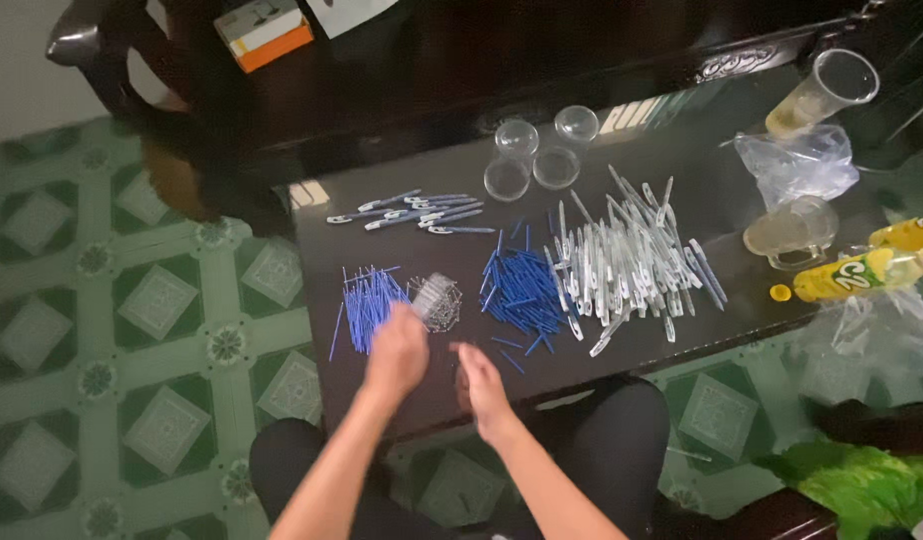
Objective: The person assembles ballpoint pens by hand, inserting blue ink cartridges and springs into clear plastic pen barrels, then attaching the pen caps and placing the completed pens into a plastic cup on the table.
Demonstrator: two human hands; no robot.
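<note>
My left hand (pixel 398 352) is raised over the near edge of a dark table (pixel 682 200), fingers closed on a clear pen barrel (pixel 434 291), blurred. Just beyond it lies a small heap of metal springs (pixel 443 310). Left of that is a pile of blue refills (pixel 368 301). My right hand (pixel 479 380) is beside the left one with fingers pinched together; what it holds is too small to tell. A second pile of blue refills (pixel 523 289) and a wide heap of white and clear pen barrels (pixel 627 262) lie to the right. Several assembled pens (pixel 412 211) lie further back.
Clear plastic cups (pixel 538 152) stand at the table's back. At the right are a crumpled plastic bag (pixel 800 160), a glass mug (pixel 794 232), a tall glass (pixel 827 92), a yellow bottle (pixel 867 272) and its cap (pixel 780 293). Green patterned floor tiles (pixel 132 300) lie left. An orange-and-white box (pixel 265 31) sits behind.
</note>
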